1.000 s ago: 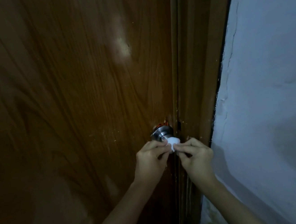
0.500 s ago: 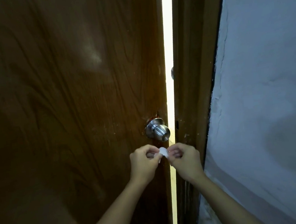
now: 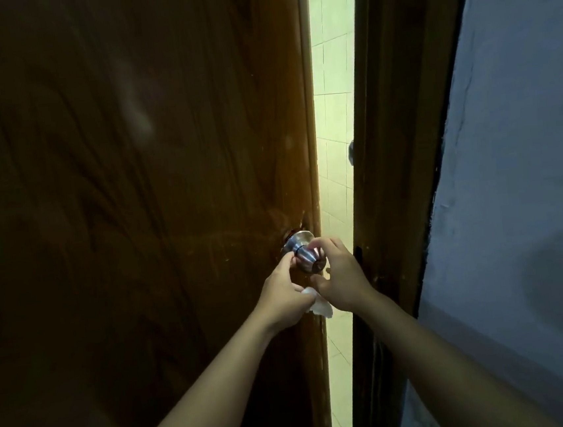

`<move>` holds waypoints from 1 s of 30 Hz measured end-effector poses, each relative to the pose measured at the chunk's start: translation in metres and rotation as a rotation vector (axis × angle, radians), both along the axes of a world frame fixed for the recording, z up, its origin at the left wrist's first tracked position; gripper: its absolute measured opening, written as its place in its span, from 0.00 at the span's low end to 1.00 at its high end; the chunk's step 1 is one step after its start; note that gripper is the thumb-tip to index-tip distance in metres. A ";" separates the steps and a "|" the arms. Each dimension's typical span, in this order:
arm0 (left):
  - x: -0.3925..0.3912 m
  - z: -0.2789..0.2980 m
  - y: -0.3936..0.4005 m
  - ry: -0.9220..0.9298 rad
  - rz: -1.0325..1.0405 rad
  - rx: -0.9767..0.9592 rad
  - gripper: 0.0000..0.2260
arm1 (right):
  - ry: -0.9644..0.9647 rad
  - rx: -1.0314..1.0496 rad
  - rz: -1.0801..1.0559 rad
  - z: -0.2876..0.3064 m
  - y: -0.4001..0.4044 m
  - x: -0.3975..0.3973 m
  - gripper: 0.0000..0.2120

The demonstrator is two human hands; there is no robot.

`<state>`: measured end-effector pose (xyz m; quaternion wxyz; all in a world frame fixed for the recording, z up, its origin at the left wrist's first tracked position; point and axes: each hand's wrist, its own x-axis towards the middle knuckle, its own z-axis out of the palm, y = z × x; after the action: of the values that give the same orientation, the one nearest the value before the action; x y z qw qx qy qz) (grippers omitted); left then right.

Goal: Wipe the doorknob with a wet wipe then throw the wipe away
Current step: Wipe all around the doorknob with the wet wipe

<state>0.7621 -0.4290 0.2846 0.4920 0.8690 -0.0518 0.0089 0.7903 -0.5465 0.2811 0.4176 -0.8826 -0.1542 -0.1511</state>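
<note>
A round silver doorknob [image 3: 306,258] sits near the right edge of the brown wooden door [image 3: 135,210]. My right hand [image 3: 341,278] cups the knob from the right, with fingers over its top and the thumb below it. My left hand [image 3: 283,299] reaches in from the lower left, and its fingertips touch the knob's neck. A crumpled white wet wipe [image 3: 318,304] hangs from the left hand's palm, just under the knob and against the right hand's heel. Part of the wipe is hidden between the hands.
The door stands ajar, and a bright gap [image 3: 333,122] shows pale wall tiles and floor beyond. The dark wooden door frame [image 3: 392,168] rises right of the gap, with a latch hole beside my right hand. A grey-blue wall [image 3: 518,190] fills the right side.
The door has swung further open and the gap is wider. Both hands rose from below the knob onto it. The right hand let go of the wipe, which now hangs from the left hand.
</note>
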 end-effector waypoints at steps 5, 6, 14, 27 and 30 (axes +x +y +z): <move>0.010 0.001 0.003 0.064 -0.003 -0.056 0.37 | 0.042 0.017 0.046 0.003 -0.005 0.006 0.25; 0.010 0.000 0.002 0.065 -0.004 -0.066 0.37 | 0.039 0.016 0.049 0.003 -0.007 0.005 0.25; -0.014 -0.006 -0.007 0.033 -0.063 -0.096 0.32 | -0.132 0.020 -0.051 -0.021 -0.017 -0.028 0.22; -0.048 0.002 -0.024 -0.002 -0.071 -0.012 0.29 | -0.229 0.041 -0.087 -0.023 -0.036 -0.069 0.22; -0.059 0.003 -0.029 -0.010 -0.080 0.016 0.28 | -0.242 0.047 -0.065 -0.024 -0.044 -0.078 0.22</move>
<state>0.7033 -0.4578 0.2875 0.4846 0.8701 -0.0893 -0.0069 0.7125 -0.5906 0.2576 0.4114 -0.8524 -0.1714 -0.2735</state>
